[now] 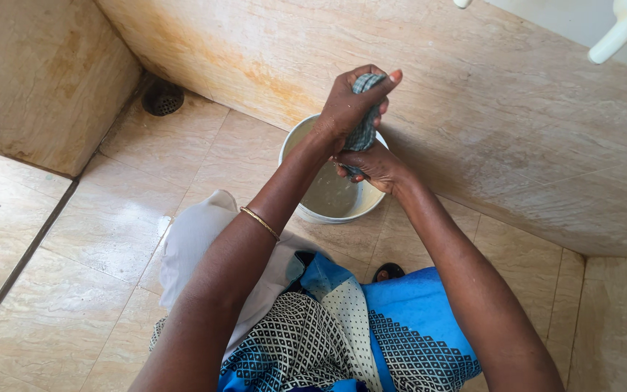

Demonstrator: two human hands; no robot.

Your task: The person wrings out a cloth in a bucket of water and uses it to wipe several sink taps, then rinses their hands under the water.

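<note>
Cloth (363,131): 1 checked grey-green piece, twisted into a tight upright rope, gripped at top and bottom, above bucket. Bucket (289,144): 1 round, pale, holding cloudy water, on tiled floor beside wall.

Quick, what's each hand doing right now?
Left hand: closed around the top of the checked cloth.
Right hand: closed on the cloth's lower end, over the bucket.

The beige marble wall (473,109) stands close behind the round white plastic bucket (293,141), blocking passage there. Open tiled floor (110,218) lies left, up to the dark round drain (162,97).
</note>
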